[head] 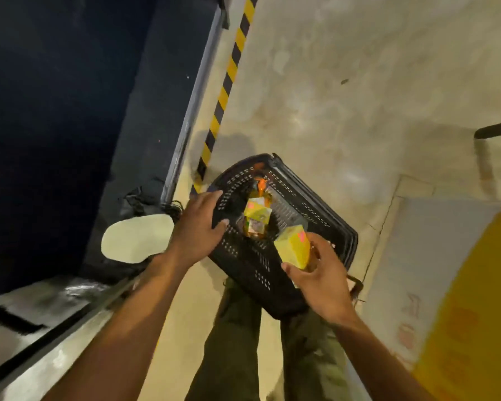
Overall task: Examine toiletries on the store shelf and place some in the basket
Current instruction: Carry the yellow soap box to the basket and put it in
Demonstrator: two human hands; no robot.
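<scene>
A black perforated shopping basket (255, 264) stands on the floor in front of my legs. Inside it lie a yellow box (256, 211) and an orange packet (259, 188) beneath it. My right hand (318, 273) grips a second yellow box (292, 247) with a pink sticker and holds it over the basket's near right side. My left hand (198, 224) hovers at the basket's left rim with its fingers spread and relaxed, and I cannot tell whether it touches the rim.
A dark shelf unit (70, 125) runs along the left, with a yellow-black hazard strip (229, 79) on the floor beside it. A white oval object (136, 237) lies at the shelf's foot. A yellow and white display (469, 299) stands at the right.
</scene>
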